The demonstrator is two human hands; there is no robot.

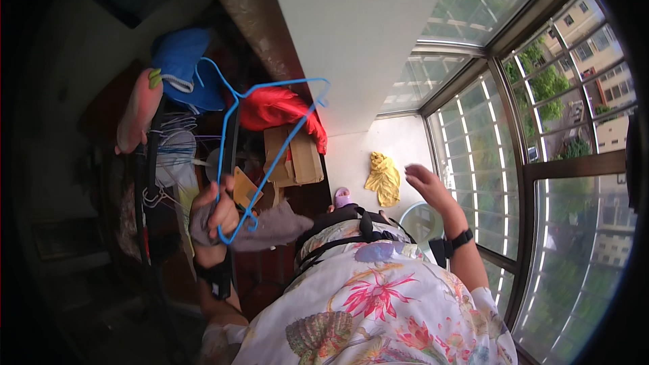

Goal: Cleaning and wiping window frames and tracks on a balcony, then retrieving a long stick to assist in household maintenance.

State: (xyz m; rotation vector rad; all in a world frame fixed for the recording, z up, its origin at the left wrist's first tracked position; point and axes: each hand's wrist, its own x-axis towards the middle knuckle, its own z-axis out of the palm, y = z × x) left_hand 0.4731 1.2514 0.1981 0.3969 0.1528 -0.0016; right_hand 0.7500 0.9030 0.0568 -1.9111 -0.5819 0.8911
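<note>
A blue plastic clothes hanger (280,161) is held by one corner in my left hand (219,212), its hook raised toward the top left. The same hand also grips a grey-brown cloth (276,228), which hangs off to the right behind the hanger. My right hand (431,187) is raised near the window with its fingers extended and nothing in it. Below that hand lies a crumpled yellow cloth (384,180) on the pale floor. A pale blue basin (421,220) is partly hidden by my right forearm.
Several wire hangers (175,134) hang on a dark rack at left, beside a blue cap (182,63) and a pink soft item (139,111). A cardboard box (296,159) stands below a red bag (274,106). Barred windows (476,126) run along the right.
</note>
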